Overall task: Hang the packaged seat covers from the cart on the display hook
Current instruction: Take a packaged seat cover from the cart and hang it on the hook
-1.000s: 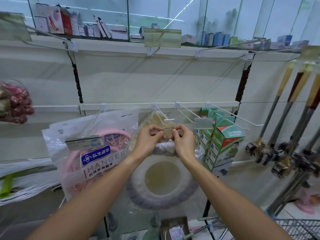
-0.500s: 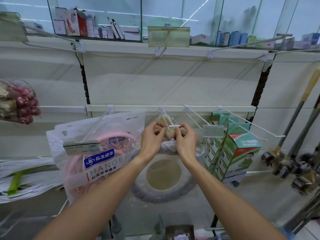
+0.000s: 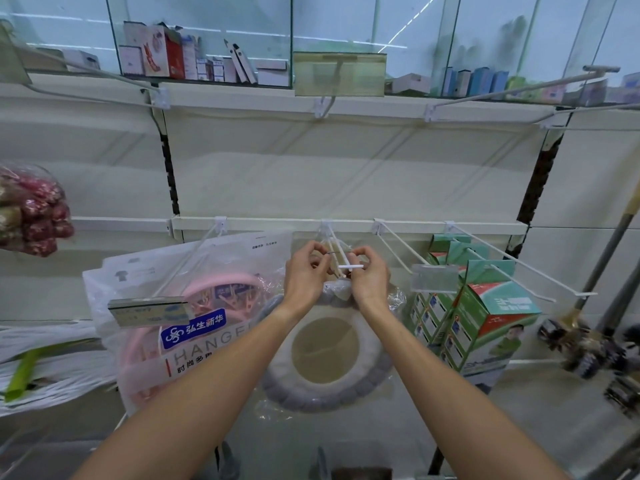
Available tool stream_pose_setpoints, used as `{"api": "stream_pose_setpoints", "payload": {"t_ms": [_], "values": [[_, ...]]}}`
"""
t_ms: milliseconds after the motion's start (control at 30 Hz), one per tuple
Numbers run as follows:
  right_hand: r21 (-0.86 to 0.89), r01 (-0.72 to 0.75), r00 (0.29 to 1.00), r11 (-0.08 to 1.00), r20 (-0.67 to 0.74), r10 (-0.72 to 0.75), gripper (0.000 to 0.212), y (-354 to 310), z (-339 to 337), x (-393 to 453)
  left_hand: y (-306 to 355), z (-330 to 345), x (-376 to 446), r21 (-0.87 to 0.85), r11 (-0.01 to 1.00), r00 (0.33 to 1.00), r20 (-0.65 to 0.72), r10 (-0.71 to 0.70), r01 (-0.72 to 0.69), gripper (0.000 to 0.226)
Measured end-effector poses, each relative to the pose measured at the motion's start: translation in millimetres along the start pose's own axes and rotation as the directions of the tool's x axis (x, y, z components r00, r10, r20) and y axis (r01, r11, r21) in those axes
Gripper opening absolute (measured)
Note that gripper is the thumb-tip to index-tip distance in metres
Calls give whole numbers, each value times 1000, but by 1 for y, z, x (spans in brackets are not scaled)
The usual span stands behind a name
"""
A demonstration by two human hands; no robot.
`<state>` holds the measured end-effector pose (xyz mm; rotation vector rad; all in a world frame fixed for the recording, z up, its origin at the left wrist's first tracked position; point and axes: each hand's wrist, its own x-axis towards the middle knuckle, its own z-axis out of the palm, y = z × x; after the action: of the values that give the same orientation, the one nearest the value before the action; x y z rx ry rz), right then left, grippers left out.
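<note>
Clear plastic wraps the packaged seat cover (image 3: 327, 358), a grey ring cushion with a tan middle, which hangs below both hands in front of the shelf wall. The left hand (image 3: 306, 278) and right hand (image 3: 369, 280) each pinch the top edge of the bag, grip clamped on the film, spreading it so its hang hole can meet the tip of the white display hook (image 3: 341, 259); whether the hole is threaded I cannot tell. Beside it, a bag of pink hangers (image 3: 194, 306) hangs from its own hook, and green boxes (image 3: 485, 317) fill the hooks to the right.
</note>
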<state>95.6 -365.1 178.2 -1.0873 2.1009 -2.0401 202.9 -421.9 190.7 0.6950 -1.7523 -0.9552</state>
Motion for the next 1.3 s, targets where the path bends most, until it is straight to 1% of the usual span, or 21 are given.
{"api": "stream_pose_setpoints", "payload": {"t_ms": [200,333,500,633,833,900,967,1000,1033,1100,1167,1233,1300], "values": [[58,-5,1000,998,8,4,13,9,14,18,-9,8,22,24,999,999,-11,-42,43,20],[30,-29,999,999,25,28,9,18,26,33,-14,10,38,18,999,999,-14,-47,47,18],[-5,-44,999,999,26,44,8,22,36,47,-21,12,50,24,998,999,-11,-49,49,22],[-25,-59,998,998,15,59,11,21,41,51,-30,14,60,29,998,998,2,-63,63,21],[14,-76,997,997,33,75,10,28,46,53,-39,18,68,61,993,995,-5,-102,102,22],[5,-76,996,997,40,76,13,34,48,54,-45,21,70,77,990,993,-1,-116,116,14],[-28,-64,995,998,69,66,10,42,51,55,-52,23,71,117,987,994,4,-109,108,3],[-37,-50,995,998,84,53,6,45,52,54,-57,24,71,148,985,995,11,-95,92,3],[-39,-32,995,999,94,35,3,48,53,53,-61,25,71,165,983,996,26,-82,76,4],[-63,15,992,998,123,-7,13,51,55,50,-63,28,69,157,985,994,62,-87,77,5],[-99,59,986,993,163,-42,15,52,55,47,-65,32,68,143,986,993,76,-94,82,7],[-106,77,980,991,189,-56,10,53,54,43,-68,34,66,147,986,992,82,-91,79,12],[-120,85,982,989,180,-62,6,54,51,39,-72,35,64,179,981,993,84,-87,70,17]]}}
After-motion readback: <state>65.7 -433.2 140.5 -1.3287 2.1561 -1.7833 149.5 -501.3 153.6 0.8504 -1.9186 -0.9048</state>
